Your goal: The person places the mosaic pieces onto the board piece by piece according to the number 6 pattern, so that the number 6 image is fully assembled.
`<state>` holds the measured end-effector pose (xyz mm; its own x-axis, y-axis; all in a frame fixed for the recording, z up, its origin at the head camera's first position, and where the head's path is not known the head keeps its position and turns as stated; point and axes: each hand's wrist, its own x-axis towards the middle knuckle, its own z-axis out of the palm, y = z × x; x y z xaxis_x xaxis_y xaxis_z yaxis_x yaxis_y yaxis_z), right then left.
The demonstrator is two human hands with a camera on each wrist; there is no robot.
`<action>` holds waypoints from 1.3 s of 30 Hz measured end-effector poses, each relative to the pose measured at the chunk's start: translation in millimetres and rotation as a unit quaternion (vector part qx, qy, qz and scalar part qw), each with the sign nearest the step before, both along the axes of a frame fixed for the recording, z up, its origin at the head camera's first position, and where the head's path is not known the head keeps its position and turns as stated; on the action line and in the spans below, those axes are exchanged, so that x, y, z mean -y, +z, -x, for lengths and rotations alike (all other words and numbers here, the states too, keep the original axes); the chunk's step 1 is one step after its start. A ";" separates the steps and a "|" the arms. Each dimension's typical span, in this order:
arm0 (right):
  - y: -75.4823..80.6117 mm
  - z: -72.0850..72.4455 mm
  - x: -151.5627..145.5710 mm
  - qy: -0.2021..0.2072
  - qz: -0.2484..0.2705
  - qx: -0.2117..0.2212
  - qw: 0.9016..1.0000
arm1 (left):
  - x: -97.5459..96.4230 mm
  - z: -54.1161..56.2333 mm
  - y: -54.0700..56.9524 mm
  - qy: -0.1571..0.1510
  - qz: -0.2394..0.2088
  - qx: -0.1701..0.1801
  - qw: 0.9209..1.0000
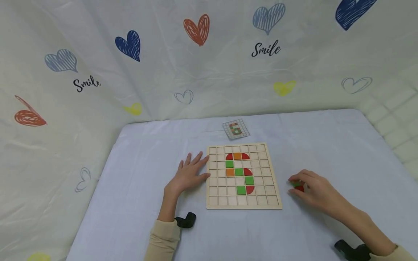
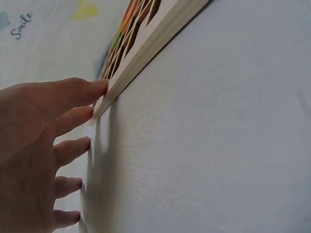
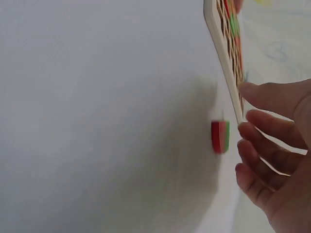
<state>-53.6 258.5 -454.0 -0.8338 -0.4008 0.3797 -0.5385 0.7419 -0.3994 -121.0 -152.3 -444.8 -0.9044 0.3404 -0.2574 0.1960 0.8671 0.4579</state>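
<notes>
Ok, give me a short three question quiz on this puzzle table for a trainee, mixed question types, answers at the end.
1. True or false: the left hand rests flat, its fingers touching the left edge of the wooden grid board.
2. Which colours are the small tiles by the right hand? A) blue and yellow B) red and green C) orange and white
3. Fill in: the small pattern card lies on the table beyond the board's ____ edge.

Key: 1 true; 2 B; 3 far.
</notes>
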 end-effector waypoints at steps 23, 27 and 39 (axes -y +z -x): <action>2.5 -8.7 -16.4 -0.110 -0.060 0.140 0.982 | 0.6 -1.2 0.5 0.006 -0.006 0.006 1.000; 2.0 -7.8 -14.3 -0.110 -0.064 0.138 0.982 | 0.5 -0.9 -0.5 0.004 -0.006 0.006 1.000; -0.6 -7.3 -13.8 -0.102 -0.043 0.130 0.985 | -0.8 0.5 -1.4 0.007 0.000 0.007 1.000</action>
